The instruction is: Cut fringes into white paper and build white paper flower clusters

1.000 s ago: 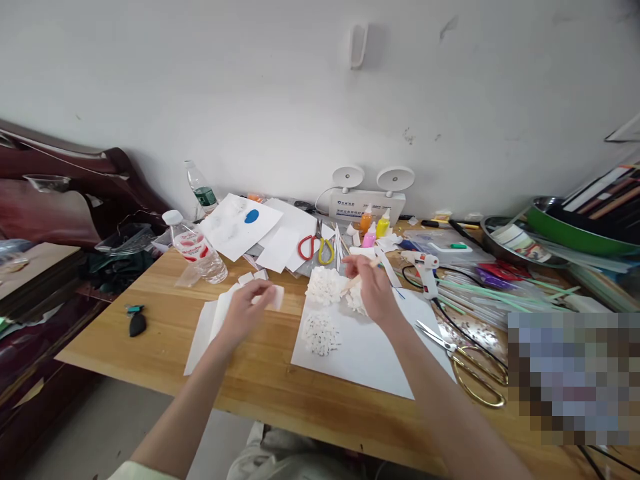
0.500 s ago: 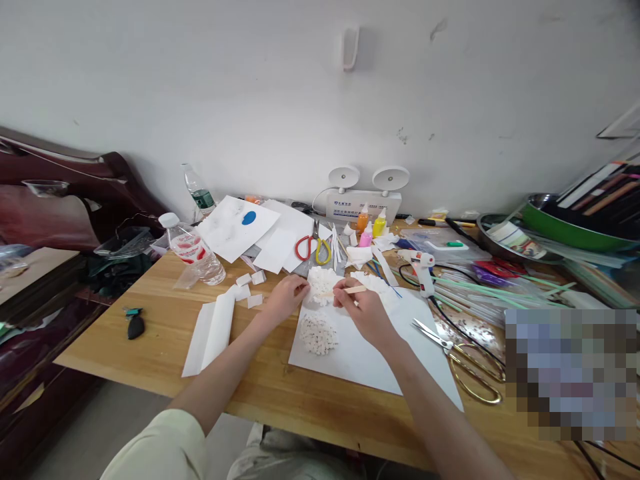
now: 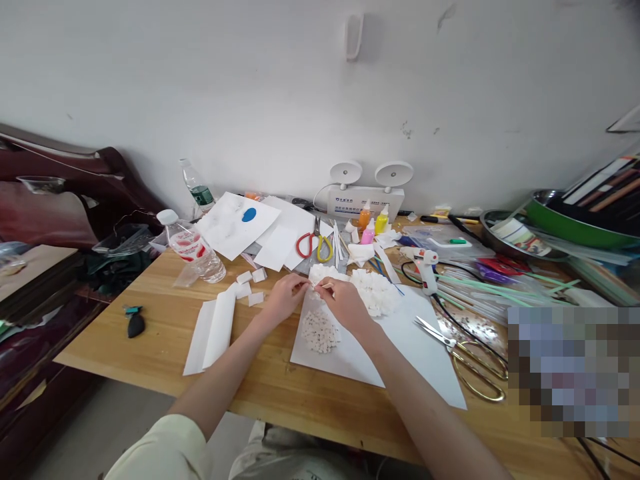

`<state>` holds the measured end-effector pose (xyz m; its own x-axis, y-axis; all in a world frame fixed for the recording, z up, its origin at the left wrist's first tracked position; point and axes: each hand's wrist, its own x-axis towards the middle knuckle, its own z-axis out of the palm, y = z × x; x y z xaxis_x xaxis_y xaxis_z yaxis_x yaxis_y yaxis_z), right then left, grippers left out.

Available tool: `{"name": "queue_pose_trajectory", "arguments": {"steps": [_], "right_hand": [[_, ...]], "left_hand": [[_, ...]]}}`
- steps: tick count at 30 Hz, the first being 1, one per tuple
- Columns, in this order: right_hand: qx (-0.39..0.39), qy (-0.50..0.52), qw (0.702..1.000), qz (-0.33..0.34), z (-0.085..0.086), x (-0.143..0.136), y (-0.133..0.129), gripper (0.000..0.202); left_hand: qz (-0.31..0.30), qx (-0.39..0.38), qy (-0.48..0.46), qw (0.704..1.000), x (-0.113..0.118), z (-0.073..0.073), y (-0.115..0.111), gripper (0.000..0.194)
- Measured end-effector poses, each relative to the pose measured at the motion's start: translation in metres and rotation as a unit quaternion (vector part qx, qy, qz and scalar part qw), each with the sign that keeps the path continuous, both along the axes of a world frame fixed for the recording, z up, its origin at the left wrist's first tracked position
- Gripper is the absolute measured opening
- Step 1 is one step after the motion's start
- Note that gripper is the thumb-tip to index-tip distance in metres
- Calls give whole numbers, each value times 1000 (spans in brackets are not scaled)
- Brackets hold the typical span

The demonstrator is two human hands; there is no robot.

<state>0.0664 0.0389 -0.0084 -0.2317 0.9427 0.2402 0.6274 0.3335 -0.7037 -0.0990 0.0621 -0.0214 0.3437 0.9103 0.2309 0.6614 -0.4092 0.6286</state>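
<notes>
- Step in hand: judging by the pose, close fingertip work on the upper white cluster [image 3: 327,272], one of three ruffled white heaps on the near side of the bench [image 3: 260,397]
- Left hand [image 3: 289,300]: fingers drawn in at the near edge of that cluster; whether they are closed on a piece, I cannot tell
- Right hand [image 3: 345,301]: narrow, fingertips facing the left ones, apparently pinching a pale stick [image 3: 327,285] that shows only as a short length
- The right cluster [image 3: 376,293] lies just beyond the right hand, and the lower cluster [image 3: 321,332] sits nearer the person, both on the white sheet [image 3: 420,360]
- The next move, I judge, calls for a light, steady pinch, with both wrists held off the lower cluster so that its small bits are not brushed loose
- Hidden: much of the upper cluster's near side is behind the fingers, and the right forearm covers part of the sheet
- Hard to make out: what lies exactly between the fingertips, white against white; a pixelated block masks the lower right
</notes>
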Motion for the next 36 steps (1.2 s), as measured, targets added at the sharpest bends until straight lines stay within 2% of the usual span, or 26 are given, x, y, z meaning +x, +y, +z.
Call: {"name": "queue_pose_trajectory", "arguments": {"steps": [6, 12, 20, 28, 36], "right_hand": [[23, -138, 990, -2, 2, -6, -3, 19], [35, -208, 978, -2, -1, -18, -7, 20], [42, -231, 972, -14, -10, -28, -6, 24], [58, -238, 970, -7, -20, -32, -16, 24], [63, -246, 967, -8, -26, -33, -32, 24]], "left_hand": [[48, -8, -23, 999, -5, -7, -11, 26], [52, -26, -45, 997, -3, -18, -17, 25], [38, -39, -56, 997, 0, -19, -17, 25], [34, -46, -58, 997, -2, -25, -15, 24], [64, -40, -56, 996, 0, -24, -19, 23]]}}
